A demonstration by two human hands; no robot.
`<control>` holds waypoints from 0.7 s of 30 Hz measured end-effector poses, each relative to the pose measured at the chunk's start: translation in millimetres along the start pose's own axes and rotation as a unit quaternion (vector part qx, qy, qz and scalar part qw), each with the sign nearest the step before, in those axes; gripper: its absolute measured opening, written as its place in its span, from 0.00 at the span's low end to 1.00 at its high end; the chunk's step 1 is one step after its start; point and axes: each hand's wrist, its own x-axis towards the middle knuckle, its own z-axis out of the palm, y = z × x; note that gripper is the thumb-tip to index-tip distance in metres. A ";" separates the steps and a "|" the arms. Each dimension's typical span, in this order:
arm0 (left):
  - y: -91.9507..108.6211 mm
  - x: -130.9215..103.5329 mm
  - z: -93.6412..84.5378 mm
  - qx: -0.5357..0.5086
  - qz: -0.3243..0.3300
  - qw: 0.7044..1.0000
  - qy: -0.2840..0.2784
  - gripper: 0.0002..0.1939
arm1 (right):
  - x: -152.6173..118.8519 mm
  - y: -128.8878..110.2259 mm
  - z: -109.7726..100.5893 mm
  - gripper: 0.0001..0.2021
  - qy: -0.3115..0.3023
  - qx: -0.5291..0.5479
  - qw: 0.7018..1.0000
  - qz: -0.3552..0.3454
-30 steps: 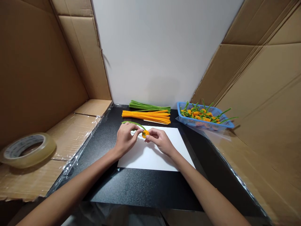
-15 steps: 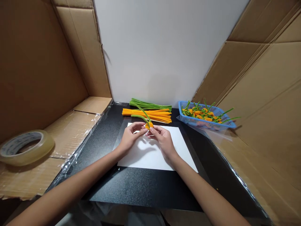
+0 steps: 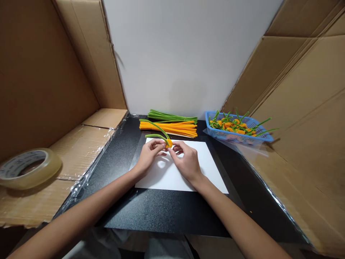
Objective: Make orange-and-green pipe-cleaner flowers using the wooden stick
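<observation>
Above a white sheet of paper point(image 3: 167, 181), both my hands pinch a small pipe-cleaner flower point(image 3: 169, 143) with a coiled orange head and two green ends curving up to the left. My left hand point(image 3: 149, 154) grips it from the left between thumb and fingers. On the other side, my right hand point(image 3: 186, 158) has its thumb and fingertips against the orange head. Just beyond the hands lie a bundle of orange pipe cleaners point(image 3: 169, 127) and, behind it, a bundle of green pipe cleaners point(image 3: 171, 116).
A blue plastic basket point(image 3: 237, 136) at the back right holds several orange and green pipe-cleaner pieces. A roll of clear tape point(image 3: 52, 165) lies on cardboard at the left. Cardboard walls point(image 3: 304, 108) flank the black table point(image 3: 151, 212), with a pale wall point(image 3: 188, 54) behind.
The flower has turned in my fingers, its green ends leaning further left and lower. My right hand has loosened slightly around the head. The view has shifted a little.
</observation>
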 end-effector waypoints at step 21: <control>6.0 1.0 -1.9 0.145 0.000 0.979 -0.141 0.16 | -0.9 -2.4 -5.7 0.06 0.016 -0.184 0.981 -0.058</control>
